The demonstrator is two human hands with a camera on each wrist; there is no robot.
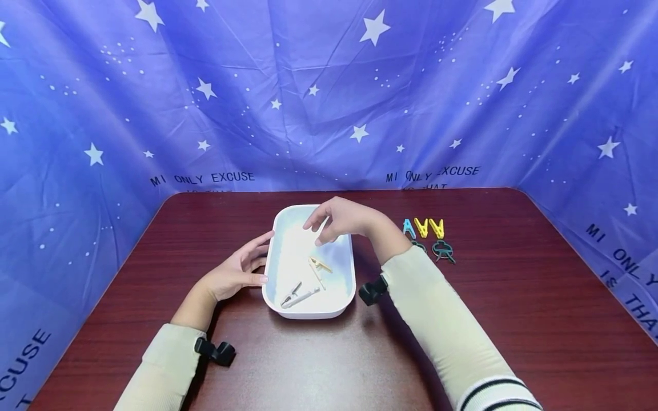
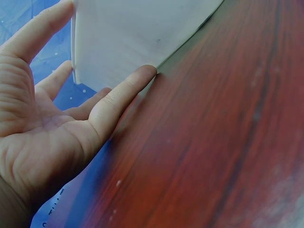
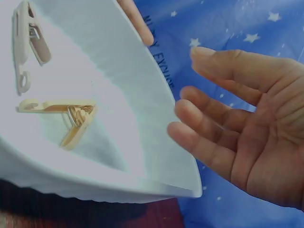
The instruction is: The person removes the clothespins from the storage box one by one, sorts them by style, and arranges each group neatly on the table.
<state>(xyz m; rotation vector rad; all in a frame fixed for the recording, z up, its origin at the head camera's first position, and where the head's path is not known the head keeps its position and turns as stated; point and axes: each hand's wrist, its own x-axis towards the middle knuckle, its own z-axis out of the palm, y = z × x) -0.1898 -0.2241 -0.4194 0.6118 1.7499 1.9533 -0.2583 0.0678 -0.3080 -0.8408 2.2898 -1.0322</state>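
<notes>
A white plastic tray [image 1: 288,240] stands on the table, and inside it lie a cream clothespin [image 1: 321,265] and a whitish clothespin [image 1: 303,297]. My left hand [image 1: 233,274] touches the tray's left side with fingers and thumb spread; the left wrist view shows the thumb and fingertips against the outer wall. Over the far right part of the tray hovers my right hand [image 1: 344,220], its fingers loosely bent and holding nothing. In the right wrist view both clothespins rest on the tray floor, apart from the right hand [image 3: 251,123].
Right of the tray, a blue clothespin [image 1: 409,229] and two yellow clothespins, one being the far-right one [image 1: 437,229], lie in a row. Nearer me are two dark green round-framed clips [image 1: 442,250], one partly hidden by my right arm. A starry blue curtain [image 1: 329,137] encloses the table.
</notes>
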